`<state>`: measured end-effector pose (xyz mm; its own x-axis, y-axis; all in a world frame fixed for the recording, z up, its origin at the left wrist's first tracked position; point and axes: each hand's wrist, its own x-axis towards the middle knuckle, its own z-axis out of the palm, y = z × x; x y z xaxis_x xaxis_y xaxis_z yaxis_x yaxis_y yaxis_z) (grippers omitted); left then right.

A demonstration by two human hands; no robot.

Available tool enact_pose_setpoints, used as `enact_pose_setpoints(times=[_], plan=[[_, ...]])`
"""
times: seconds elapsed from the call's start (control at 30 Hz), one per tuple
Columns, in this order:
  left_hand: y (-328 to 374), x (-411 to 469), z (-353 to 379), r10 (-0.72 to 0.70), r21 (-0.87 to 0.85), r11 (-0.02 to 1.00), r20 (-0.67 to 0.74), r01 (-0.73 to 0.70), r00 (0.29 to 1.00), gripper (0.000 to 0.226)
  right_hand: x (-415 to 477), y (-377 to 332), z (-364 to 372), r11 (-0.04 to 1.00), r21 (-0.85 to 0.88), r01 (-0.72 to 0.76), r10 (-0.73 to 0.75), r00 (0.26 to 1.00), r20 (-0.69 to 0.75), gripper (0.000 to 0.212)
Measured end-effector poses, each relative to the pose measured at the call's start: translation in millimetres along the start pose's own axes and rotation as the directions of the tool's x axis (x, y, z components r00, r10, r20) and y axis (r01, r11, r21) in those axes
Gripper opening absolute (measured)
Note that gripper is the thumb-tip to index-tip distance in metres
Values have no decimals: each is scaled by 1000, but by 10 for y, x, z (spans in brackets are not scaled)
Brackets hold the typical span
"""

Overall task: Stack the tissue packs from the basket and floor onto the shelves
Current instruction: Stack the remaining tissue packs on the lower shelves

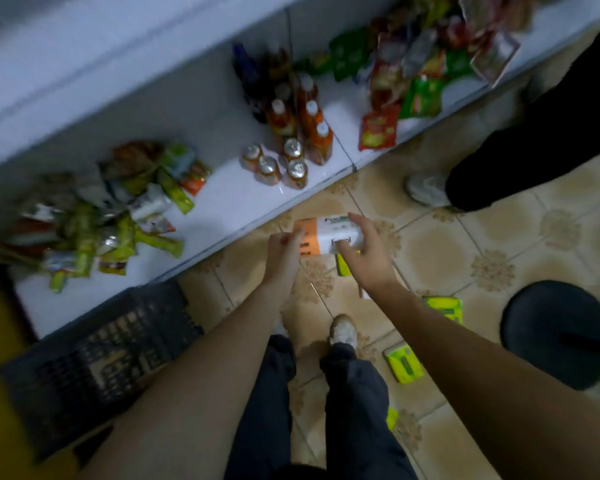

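Okay, grip first: 2 hands on 1 tissue pack (326, 233), white with an orange end. The left hand (282, 252) pinches the orange end; the right hand (366, 254) has its fingers curled over the white end and the thumb on the near face. Both grips are clamped on the pack. The pack is in the air, roughly level, just in front of the edge of the lowest shelf (229, 202) and above the tiled floor (430, 244), not yet on the shelf. Bare white shelf surface lies right ahead of it, between the bottles (291, 150) to the right and a heap of snack packets (101, 216) to the left. On the floor near the person's feet, 4 green packs (404, 363) show, 1 partly hidden under the right hand. The dark basket (94, 358) sits at lower left against the shelf; contents too blurred to tell. A second person's shoe (426, 190) and a round black stool (555, 334) are off to the right. Step in hand, as I read it: carrying this pack to the shelf. The next move calls for pushing it forward over the edge, setting it flat on the bare patch clear of the bottles, then letting go.
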<state>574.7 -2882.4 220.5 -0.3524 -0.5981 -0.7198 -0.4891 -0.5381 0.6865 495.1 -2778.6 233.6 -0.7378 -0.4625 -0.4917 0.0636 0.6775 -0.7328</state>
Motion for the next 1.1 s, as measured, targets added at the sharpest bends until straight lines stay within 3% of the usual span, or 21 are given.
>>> enact_pose_setpoints(times=[0.1, 0.23, 0.37, 0.5, 0.97, 1.03, 1.1], plan=[[468, -359, -199, 130, -67, 988, -157, -142, 979, 12, -188, -586, -156, 980, -71, 186, -186, 983, 10, 48], [943, -772, -505, 267, -143, 941, -242, -306, 933, 14, -465, -1312, -283, 908, -117, 402, -401, 915, 36, 45], [1340, -1133, -882, 469, -136, 837, -323, -530, 822, 20, -710, -1932, -296, 837, -107, 537, -535, 844, 41, 42], [1673, -1208, -1342, 565, -44, 779, -386, -626, 730, 29, -802, -2477, -112, 797, -68, 600, -594, 800, 84, 39], [2363, -773, -3565, 598, 186, 742, -617, -644, 511, 35, -867, -4121, 1834, 671, 43, 740, -734, 656, 173, 41], [2427, -648, -3790, 613, 168, 720, -608, -673, 505, 36, -806, -4287, 2050, 659, 24, 752, -745, 648, 159, 41], [2495, -514, -3927, 611, 159, 737, -574, -657, 546, 35, -720, -4385, 2214, 656, -15, 755, -744, 650, 154, 42]])
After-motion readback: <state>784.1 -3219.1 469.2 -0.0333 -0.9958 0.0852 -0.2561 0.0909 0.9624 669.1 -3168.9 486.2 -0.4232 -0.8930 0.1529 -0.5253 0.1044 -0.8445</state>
